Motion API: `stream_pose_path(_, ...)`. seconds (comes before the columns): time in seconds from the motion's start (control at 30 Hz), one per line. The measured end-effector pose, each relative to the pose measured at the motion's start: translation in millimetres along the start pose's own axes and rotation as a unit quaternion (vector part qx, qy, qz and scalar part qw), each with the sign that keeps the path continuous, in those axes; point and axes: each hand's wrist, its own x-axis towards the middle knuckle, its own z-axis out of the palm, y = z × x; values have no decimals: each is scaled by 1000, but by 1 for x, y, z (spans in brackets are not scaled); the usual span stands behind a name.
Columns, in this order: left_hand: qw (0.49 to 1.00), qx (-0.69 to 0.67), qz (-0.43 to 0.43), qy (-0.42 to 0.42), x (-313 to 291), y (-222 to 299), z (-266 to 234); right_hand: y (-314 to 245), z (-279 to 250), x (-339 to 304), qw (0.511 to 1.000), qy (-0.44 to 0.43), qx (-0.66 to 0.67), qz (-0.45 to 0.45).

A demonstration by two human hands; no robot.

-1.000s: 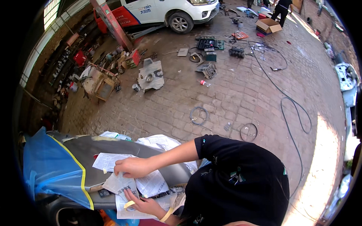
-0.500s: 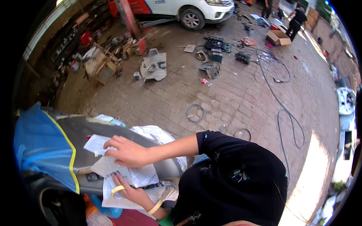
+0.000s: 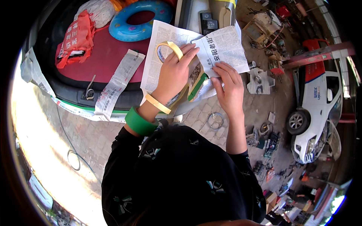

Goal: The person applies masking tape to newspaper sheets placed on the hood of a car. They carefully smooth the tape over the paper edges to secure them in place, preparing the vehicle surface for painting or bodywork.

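Observation:
Both hands work at a printed newspaper sheet (image 3: 230, 43) laid over other newspaper (image 3: 151, 62) at the edge of a car's open rear. My left hand (image 3: 175, 75) has closed fingers at the sheet's left edge, with a yellow masking tape roll (image 3: 176, 48) hooked on them. A thin yellow tape ring (image 3: 157, 103) circles my left wrist, and a wide green tape roll (image 3: 140, 122) sits on the forearm. My right hand (image 3: 229, 86) pinches the sheet's lower edge between thumb and fingers. A green tape strip (image 3: 197, 87) shows below the sheet, between the hands.
A blue swim ring (image 3: 117, 26) and a red bag (image 3: 77, 37) lie on the dark red boot floor (image 3: 102, 67). A newspaper strip (image 3: 120, 81) hangs over the boot edge. A white car (image 3: 320, 94), a red post (image 3: 320, 54) and scattered parts stand to the right.
The view has turned sharply, bringing the boot to the upper left and the white car to the right. My right hand has gone from above the papers to the sheet's lower edge.

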Motion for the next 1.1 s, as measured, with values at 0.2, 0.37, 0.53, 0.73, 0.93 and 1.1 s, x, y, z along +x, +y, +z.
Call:
stream_pose_path(0.2,998,-42,-31,-38,-9,12,13,-6,-1,1,1000,5,-17,20)
stream_pose_path(0.37,995,-82,-39,-44,-6,9,20,-2,3,-1,1000,24,4,-6)
stream_pose_path(0.53,987,-133,-73,-45,-6,1,20,-12,2,5,999,47,14,-18)
stream_pose_path(0.73,984,-164,-60,-39,-1,-6,19,-7,6,5,998,58,-10,-14)
stream_pose_path(0.93,988,-142,-25,-51,-2,-6,17,-15,1,6,999,43,-15,-18)
stream_pose_path(1.1,984,-159,-60,-60,-1,3,9,-18,-6,10,1000,22,7,1)
